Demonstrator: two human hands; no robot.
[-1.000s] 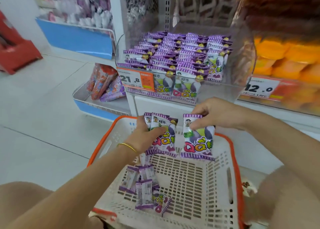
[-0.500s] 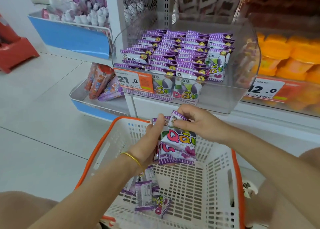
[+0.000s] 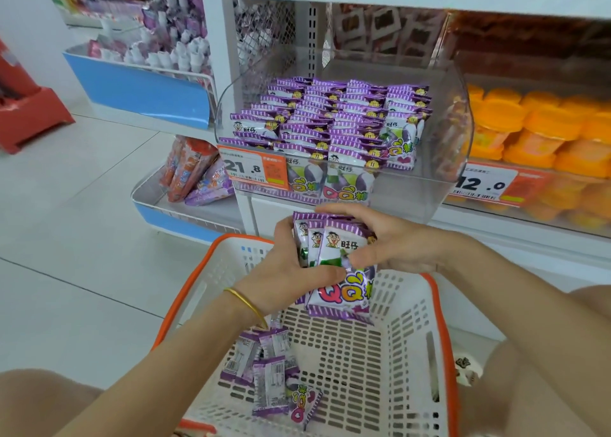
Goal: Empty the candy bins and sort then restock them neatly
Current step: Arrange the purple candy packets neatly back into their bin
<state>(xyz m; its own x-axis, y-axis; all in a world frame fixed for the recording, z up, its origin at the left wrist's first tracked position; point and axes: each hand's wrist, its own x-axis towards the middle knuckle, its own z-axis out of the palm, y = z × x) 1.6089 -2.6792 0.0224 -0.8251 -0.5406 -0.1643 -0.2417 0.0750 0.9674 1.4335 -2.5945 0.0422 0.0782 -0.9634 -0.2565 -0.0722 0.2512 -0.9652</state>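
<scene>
Head view: the left hand (image 3: pixel 284 271) and the right hand (image 3: pixel 390 241) together clasp a small stack of purple candy packets (image 3: pixel 344 291). The fingers (image 3: pixel 350 209) are curled close round its edges, with the left thumb across the front and the right fingers over the top seam. The stack stands upright, its long axis running from the fingers up toward the clear bin (image 3: pixel 413 195), just ahead of and above them. Rows of packets (image 3: pixel 330 119) fill the bin's left and middle. The bare gap lies ahead-right of the fingers, nearer the right hand. Below the fingers, loose packets (image 3: pixel 267 380) lie flat in the basket (image 3: pixel 195 291), nearer the left hand.
</scene>
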